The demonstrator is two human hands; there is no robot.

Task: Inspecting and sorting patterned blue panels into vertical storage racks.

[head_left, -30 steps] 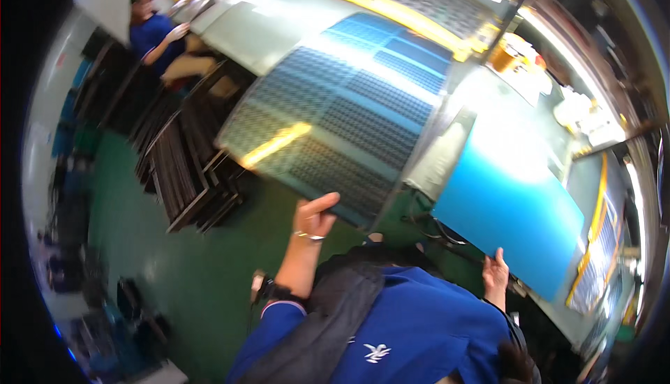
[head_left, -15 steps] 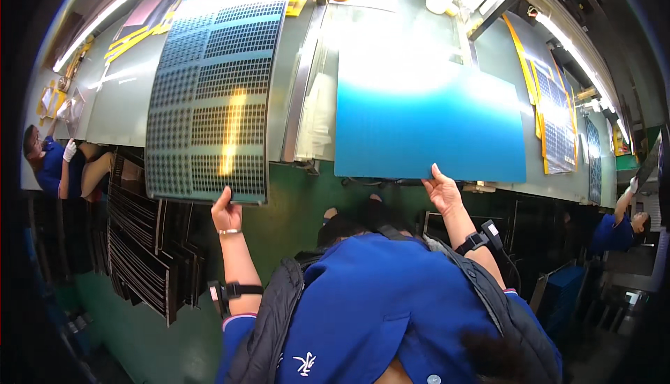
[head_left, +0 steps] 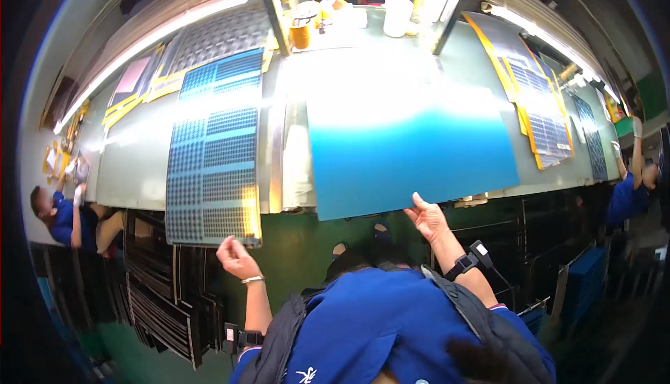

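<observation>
A large blue sheet (head_left: 412, 146) lies flat on the workbench (head_left: 132, 167), its near edge overhanging toward me. My right hand (head_left: 427, 218) grips that near edge, fingers curled over it. To the left lies a long gridded panel (head_left: 213, 167) of small dark squares with a yellow strip near its front corner. My left hand (head_left: 236, 257) hovers just below the panel's near edge, fingers loosely curled and holding nothing. Both wrists carry dark bands.
White bottles (head_left: 399, 14) and a yellow tape roll (head_left: 301, 33) stand at the bench's back. More gridded sheets (head_left: 541, 105) lie to the right. Dark panels are stacked in racks (head_left: 160, 300) below left. Other people in blue work at far left (head_left: 59, 216) and far right (head_left: 628, 188).
The view has swung so the bench sits squarely ahead. My right hand stays on the blue sheet's near edge; my left hand remains free under the gridded panel.
</observation>
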